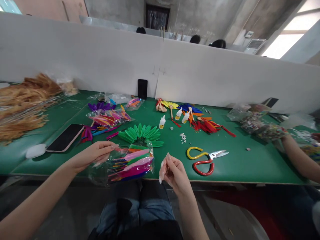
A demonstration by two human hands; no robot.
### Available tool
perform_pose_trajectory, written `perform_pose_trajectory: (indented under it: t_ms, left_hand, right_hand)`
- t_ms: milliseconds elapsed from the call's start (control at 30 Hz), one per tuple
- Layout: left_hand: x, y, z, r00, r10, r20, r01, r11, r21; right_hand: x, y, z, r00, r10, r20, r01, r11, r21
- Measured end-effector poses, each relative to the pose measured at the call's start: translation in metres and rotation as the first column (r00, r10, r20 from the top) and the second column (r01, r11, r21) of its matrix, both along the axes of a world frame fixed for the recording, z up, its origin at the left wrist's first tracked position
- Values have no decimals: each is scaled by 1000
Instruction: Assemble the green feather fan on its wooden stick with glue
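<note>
My left hand [96, 154] grips the upper left part of a clear plastic bag of feathers [136, 163], pink, magenta, green and blue, at the table's front edge above my lap. Just right of the bag, my right hand [175, 171] is raised with thumb and forefinger pinched together; whether anything is between them I cannot make out. Beyond the bag lies a fan of green feathers [141, 133]. Scissors [207, 160] with one yellow and one red handle lie open to the right of my right hand.
Small glue bottles [162, 122] stand mid-table near scattered white beads [183, 137]. Red feathers [210, 125] lie farther right. A phone [65, 137] and white mouse-like object [36, 151] are at left, dried grass [27, 96] behind. A co-worker's arm [297, 155] reaches in at right.
</note>
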State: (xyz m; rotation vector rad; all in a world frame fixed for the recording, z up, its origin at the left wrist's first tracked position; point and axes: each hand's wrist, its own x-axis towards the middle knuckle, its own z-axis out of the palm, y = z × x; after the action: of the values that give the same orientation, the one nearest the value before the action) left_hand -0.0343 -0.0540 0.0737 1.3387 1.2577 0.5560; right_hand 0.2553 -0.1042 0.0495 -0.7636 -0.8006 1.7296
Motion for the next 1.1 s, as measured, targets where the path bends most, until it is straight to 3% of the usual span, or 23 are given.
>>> perform_pose_trajectory:
  t_ms: [167,300,500,600,667,733,767,833,933,1000,1100]
  left_hand:
    - [-1,1,-7,997,65,34,-64,997,-37]
    - [-3,5,-10,995,102,-23,-102,995,-14]
    - [-35,16,-12,928,151,-340,-104,983,154]
    - [-53,23,-11,783,195,-591,-29,960,278]
    - [-53,23,-9,651,301,-697,78,887,456]
    - [-37,17,-5,582,468,-665,183,722,668]
    - [-24,12,-2,599,512,-616,213,639,739]
    - [9,-1,5,740,395,-545,261,577,774]
    - [60,-18,14,885,127,-447,293,594,749]
    - [84,-23,16,886,3,-463,373,589,717]
    - [101,-24,14,857,-37,-515,445,559,700]
  right_hand:
    - [-1,2,-2,1000,16,-6,-16,1000,11]
    - [0,4,-5,999,16,-45,-15,1000,8]
    - [3,8,-8,997,27,-68,-26,1000,14]
    - [2,9,-9,998,22,-64,-23,1000,-3]
    - [-1,10,-9,998,24,-52,-25,1000,-17]
    - [-5,11,-8,999,41,-32,-42,999,-21]
    - [-8,11,-8,998,56,-23,-56,998,-19]
    - [-14,12,-7,995,95,-20,-95,995,-16]
    - [-25,12,-7,987,156,-41,-157,987,-18]
    - [-30,10,-9,982,183,-47,-185,982,-37]
    - [-34,8,-10,977,211,-35,-213,973,-90]
